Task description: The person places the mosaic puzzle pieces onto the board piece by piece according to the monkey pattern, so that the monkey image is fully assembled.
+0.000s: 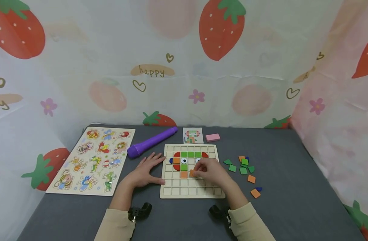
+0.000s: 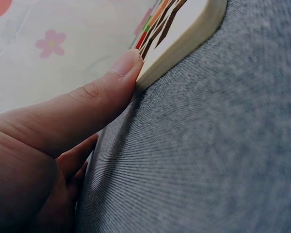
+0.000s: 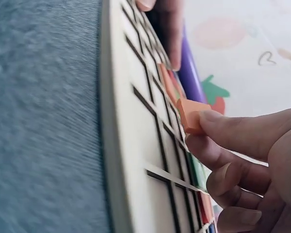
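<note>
Orange tile sits pinched between thumb and finger of the right hand, over the middle of the board, just beside a set tile of the same colour; I can't tell whether it touches the board. From my remote feed, the left hand lies with fingers spread, gripping nothing, its thumb against the board's left edge. Green, red, orange and blue pieces and two eyes sit in the upper rows. Going by the card behind the board, I judge the upper shape mostly laid and the lower part barely begun. The bottom cells I can see are bare; the right hand hides others. Loose pieces lie right of the board, probably left to place.
</note>
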### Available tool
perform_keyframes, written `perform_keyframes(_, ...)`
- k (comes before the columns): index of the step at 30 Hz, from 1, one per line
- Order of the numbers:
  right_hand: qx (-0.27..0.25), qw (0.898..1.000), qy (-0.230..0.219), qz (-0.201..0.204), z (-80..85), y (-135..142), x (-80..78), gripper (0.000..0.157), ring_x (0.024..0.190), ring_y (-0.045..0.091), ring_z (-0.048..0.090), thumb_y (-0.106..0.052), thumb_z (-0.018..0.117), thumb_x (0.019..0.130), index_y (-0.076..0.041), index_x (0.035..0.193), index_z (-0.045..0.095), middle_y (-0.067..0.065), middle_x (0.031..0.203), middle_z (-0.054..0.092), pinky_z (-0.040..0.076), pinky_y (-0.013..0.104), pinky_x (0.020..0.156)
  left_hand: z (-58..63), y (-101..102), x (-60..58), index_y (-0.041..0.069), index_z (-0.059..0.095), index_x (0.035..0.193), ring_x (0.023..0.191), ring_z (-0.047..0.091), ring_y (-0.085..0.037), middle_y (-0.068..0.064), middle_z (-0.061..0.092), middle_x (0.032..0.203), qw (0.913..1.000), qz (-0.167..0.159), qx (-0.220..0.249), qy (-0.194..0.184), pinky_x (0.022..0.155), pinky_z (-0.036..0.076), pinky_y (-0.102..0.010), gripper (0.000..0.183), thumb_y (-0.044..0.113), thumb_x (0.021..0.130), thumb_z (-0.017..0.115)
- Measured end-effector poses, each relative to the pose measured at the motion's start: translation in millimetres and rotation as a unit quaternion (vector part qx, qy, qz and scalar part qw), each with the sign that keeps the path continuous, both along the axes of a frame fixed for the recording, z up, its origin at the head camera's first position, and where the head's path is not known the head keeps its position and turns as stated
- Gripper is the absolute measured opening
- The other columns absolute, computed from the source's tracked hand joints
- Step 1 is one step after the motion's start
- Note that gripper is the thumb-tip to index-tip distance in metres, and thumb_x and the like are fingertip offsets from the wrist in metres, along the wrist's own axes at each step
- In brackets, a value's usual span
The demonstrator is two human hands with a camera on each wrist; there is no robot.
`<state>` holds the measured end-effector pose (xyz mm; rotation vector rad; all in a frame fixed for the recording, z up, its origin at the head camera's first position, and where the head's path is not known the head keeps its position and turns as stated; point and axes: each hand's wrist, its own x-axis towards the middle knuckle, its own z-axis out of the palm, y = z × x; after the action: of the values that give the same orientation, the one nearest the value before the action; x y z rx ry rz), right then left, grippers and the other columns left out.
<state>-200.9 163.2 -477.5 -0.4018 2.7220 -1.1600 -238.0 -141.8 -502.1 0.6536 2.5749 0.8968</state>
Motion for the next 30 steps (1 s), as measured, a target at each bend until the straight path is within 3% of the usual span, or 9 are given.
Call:
perform_keyframes(11, 0.066, 0.997, 0.034, -0.001, -8.7, -10, -0.4, 0.007, 0.072, 0.008, 0.057, -0.024, 0.076, 0.092, -0.021, 0.087, 0.072, -0.010, 0.077, 0.064, 0.050, 0.030, 0.069, 0.8, -1, -0.4, 0.021, 0.036, 0.159, 0.158, 0.003, -0.034, -0.007, 0.021, 0.169, 1.0000, 0.000, 0.009, -0.003, 0.126, 0.000, -0.059, 0.097, 0.048, 0.078, 0.084)
perform_keyframes(19, 0.071, 0.997, 0.033, -0.008, -8.9, -11, 1.4, 0.007, 0.072, 0.010, 0.055, -0.025, 0.076, 0.092, -0.021, 0.089, 0.072, -0.009, 0.077, 0.061, 0.048, 0.030, 0.067, -1.2, 1, -0.8, 0.021, 0.036, 0.159, 0.158, 0.004, -0.034, -0.006, 0.021, 0.169, 1.0000, -0.003, 0.004, 0.003, 0.126, 0.001, -0.059, 0.097, 0.049, 0.078, 0.084)
perform_keyframes(25, 0.033, 0.999, 0.013, -0.012, -0.7, 7, 0.2, 0.013, 0.072, 0.014, 0.053, -0.020, 0.079, 0.089, -0.014, 0.099, 0.074, -0.005, 0.079, 0.061, 0.046, 0.029, 0.064, -1.7, 1, 0.6, 0.021, 0.036, 0.159, 0.158, 0.004, -0.034, -0.006, 0.021, 0.169, 1.0000, -0.002, 0.003, 0.000, 0.126, 0.001, -0.059, 0.097, 0.049, 0.079, 0.084)
perform_keyframes(30, 0.012, 0.999, -0.025, -0.019, 9.4, 41, -1.7, 0.019, 0.073, 0.017, 0.055, -0.020, 0.079, 0.089, -0.013, 0.106, 0.075, -0.002, 0.085, 0.064, 0.047, 0.029, 0.061, -1.0, 0, 0.9, 0.021, 0.036, 0.159, 0.158, 0.004, -0.034, -0.006, 0.021, 0.169, 1.0000, 0.001, 0.006, -0.002, 0.126, 0.001, -0.059, 0.097, 0.048, 0.078, 0.084)
